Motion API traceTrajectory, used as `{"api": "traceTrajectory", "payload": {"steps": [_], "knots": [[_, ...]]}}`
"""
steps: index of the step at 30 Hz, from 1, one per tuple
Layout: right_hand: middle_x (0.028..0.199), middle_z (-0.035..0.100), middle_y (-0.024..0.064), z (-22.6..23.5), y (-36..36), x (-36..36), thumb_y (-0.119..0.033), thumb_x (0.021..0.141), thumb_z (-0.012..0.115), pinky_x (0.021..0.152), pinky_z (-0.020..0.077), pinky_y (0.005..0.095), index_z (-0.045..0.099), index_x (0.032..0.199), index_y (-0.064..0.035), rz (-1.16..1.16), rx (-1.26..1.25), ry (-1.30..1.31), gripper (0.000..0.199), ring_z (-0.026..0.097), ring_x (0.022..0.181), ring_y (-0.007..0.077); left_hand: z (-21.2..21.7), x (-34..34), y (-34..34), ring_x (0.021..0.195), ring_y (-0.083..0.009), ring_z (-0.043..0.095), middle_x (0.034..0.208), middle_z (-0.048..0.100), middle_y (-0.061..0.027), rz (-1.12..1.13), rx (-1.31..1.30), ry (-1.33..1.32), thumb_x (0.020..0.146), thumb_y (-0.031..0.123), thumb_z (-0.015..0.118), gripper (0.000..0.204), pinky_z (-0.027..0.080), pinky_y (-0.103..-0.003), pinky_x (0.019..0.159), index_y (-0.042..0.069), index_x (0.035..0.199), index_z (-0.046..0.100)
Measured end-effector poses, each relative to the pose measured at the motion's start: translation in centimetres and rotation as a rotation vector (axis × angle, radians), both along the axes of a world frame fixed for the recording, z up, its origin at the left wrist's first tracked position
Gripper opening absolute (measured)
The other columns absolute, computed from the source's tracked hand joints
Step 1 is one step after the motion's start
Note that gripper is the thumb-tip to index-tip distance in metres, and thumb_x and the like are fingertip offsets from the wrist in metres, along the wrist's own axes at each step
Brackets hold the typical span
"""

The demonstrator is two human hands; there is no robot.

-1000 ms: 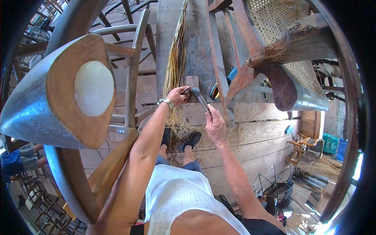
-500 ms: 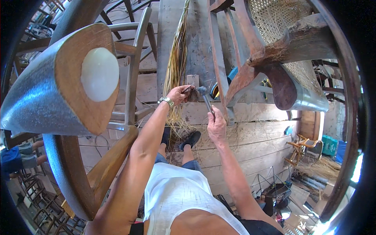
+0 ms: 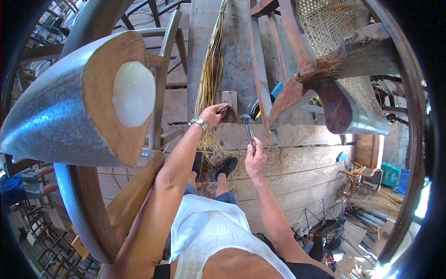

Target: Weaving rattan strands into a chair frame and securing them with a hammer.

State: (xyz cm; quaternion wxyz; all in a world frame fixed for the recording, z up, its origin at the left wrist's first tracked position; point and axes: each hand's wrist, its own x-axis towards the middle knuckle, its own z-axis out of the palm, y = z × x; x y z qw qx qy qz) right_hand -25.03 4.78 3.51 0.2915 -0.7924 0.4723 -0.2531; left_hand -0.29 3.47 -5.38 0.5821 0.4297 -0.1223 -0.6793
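Note:
My right hand [image 3: 256, 160] is closed round the handle of a hammer [image 3: 249, 131], whose head points away from me, a little right of my left hand. My left hand [image 3: 213, 116] pinches a small, thin dark tool [image 3: 225, 109] whose kind is too small to tell. It is at the near edge of a wooden bench [image 3: 238, 60], next to a small wooden block [image 3: 229, 97]. The hammer head is apart from that tool. Just left of the block lies a long bundle of straw-coloured cane strips [image 3: 211, 69], its near end passing behind my left hand.
A chair frame part with a pale round end [image 3: 134, 93] looms close at left. To the right stands a wooden chair frame [image 3: 288, 93] with woven cane [image 3: 334, 23]. Loose strips [image 3: 218, 153] litter the plank floor near my feet. A person's legs [image 3: 35, 186] show at far left.
My right hand and the hammer have drawn back toward me, away from my left hand. My left hand stays nearly in place, still pinching the small tool.

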Motion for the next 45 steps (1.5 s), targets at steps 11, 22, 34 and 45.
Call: {"api": "traceTrajectory", "payload": {"steps": [11,22,34,45], "knots": [[0.097,0.064,0.0161,0.8,1.0,-0.3,-0.011,0.092,0.057,0.07,0.0509,0.0374,0.053,0.121,-0.0052,0.024,0.01,0.007,0.03,0.064,0.081,0.0284,1.5,-0.1,0.5,0.061,-0.0052,0.047,0.076,0.058,0.0054,-0.148,0.086,-0.537,0.088,0.001,0.053,0.04,0.041,-0.023,0.056,0.018,0.123,0.063],[0.104,0.062,0.0208,0.3,-1.6,2.1,-0.014,0.094,0.054,0.074,0.0516,0.0427,0.051,0.125,-0.0089,0.147,0.017,0.016,0.032,0.062,0.091,0.0388,1.8,-0.3,0.4,0.065,-0.006,0.049,0.082,0.059,0.0051,-0.127,0.047,-0.417,0.085,-0.004,0.05,0.043,0.044,-0.023,0.06,0.015,0.122,0.062],[0.09,0.058,0.0206,1.0,-2.0,3.2,-0.013,0.093,0.054,0.068,0.0506,0.0447,0.053,0.124,-0.0113,0.211,-0.032,0.056,0.031,0.06,0.079,0.0406,-0.6,0.3,0.6,0.067,-0.0053,0.049,0.086,0.059,0.0062,-0.058,-0.015,-0.199,0.086,-0.008,0.05,0.041,0.042,-0.02,0.059,0.008,0.122,0.061],[0.093,0.063,0.0183,1.7,-2.3,0.3,-0.01,0.091,0.057,0.071,0.0508,0.0403,0.055,0.12,-0.006,0.206,-0.015,-0.031,0.029,0.063,0.079,0.0337,0.3,0.2,0.1,0.064,-0.0071,0.051,0.079,0.059,0.0038,-0.118,0.042,-0.441,0.083,-0.003,0.052,0.042,0.044,-0.023,0.059,0.015,0.119,0.064]]}}
